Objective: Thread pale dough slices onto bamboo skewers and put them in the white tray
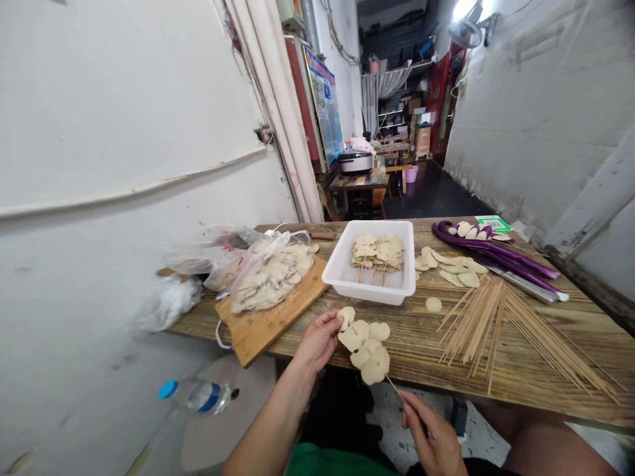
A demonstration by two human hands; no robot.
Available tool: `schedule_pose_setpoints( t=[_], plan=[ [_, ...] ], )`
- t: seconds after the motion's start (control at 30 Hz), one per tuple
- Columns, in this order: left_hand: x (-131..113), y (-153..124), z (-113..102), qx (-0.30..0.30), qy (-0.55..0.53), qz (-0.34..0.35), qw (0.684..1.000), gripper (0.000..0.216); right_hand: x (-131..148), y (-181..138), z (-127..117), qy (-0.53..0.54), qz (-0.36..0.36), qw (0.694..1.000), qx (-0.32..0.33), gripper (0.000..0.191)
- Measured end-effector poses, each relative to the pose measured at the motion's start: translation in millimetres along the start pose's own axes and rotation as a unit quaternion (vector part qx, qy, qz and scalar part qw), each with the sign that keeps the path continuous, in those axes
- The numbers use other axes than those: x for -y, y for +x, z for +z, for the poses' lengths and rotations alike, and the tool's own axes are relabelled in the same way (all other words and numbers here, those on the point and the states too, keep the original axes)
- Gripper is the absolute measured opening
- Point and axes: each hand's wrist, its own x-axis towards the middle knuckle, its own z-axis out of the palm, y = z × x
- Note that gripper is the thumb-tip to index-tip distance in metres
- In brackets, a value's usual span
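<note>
My right hand [430, 430] pinches the lower end of a bamboo skewer [393, 387] in front of the table's near edge. Several thin, pale beige round slices [373, 362] are threaded along it, overlapping one another. At the skewer's far end, my left hand [317, 340] has its thumb and fingers closed on a slice [346, 317]. Beyond both hands stands a white plastic tray [337, 276] holding finished-looking skewers of such slices [377, 253]. A single loose slice [433, 304] lies right of the tray, with a small pile of slices [454, 266] behind it.
Left of the tray, a plastic bag of slices [272, 274] rests on a wooden cutting board [248, 334]. Bamboo skewers [476, 320] are fanned out at right, near a knife [526, 285] and purple eggplants [501, 254]. A water bottle [198, 395] lies on a stool [233, 423] below.
</note>
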Motion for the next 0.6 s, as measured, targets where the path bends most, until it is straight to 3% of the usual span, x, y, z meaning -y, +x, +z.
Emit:
schedule_pose_setpoints(
  t=[0.27, 0.6],
  plan=[
    [-2.8, 1.0, 2.5, -0.002, -0.002, 0.0, 1.0, 0.019, -0.1, 3.4, -2.8, 0.015, 0.026, 0.999, 0.04, 0.019],
    [-3.6, 1.9, 7.9, 0.013, 0.042, 0.016, 0.999, 0.033, -2.0, 3.7, -13.5, -0.02, 0.007, 1.0, 0.003, 0.027]
  ],
)
